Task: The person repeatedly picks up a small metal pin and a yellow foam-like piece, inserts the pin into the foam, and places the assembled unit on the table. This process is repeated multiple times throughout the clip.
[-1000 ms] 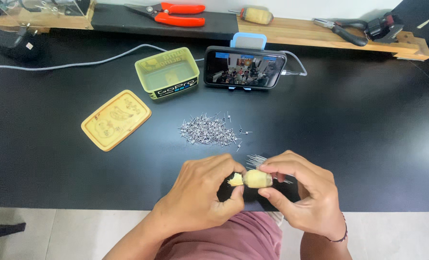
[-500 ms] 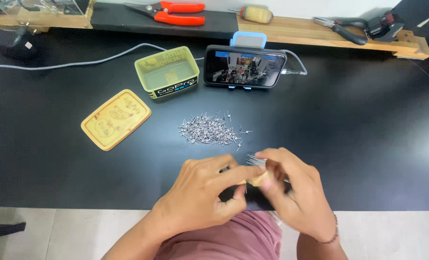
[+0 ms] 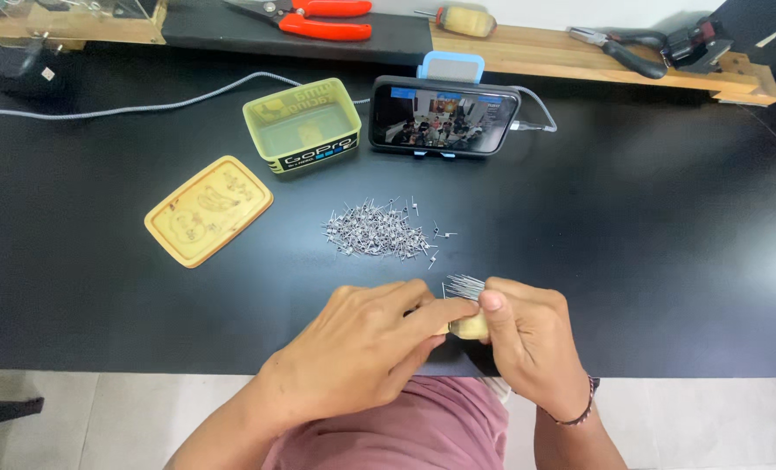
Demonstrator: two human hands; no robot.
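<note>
The worktop (image 3: 649,261) is plain matt black. On it the heap of pins (image 3: 377,233) glints silver, as does the bundle of pins (image 3: 464,285) held in the hands. The small block (image 3: 470,327) between the fingers is pale yellow. At far left the open box (image 3: 303,127) is yellow-green with a black band, and its lid (image 3: 209,210) is a warmer yellow with a faint raised pattern. The phone (image 3: 445,116) is black, its stand (image 3: 451,66) light blue. The far pliers (image 3: 318,17) have red handles. The shorts (image 3: 405,426) are dusty pink.
</note>
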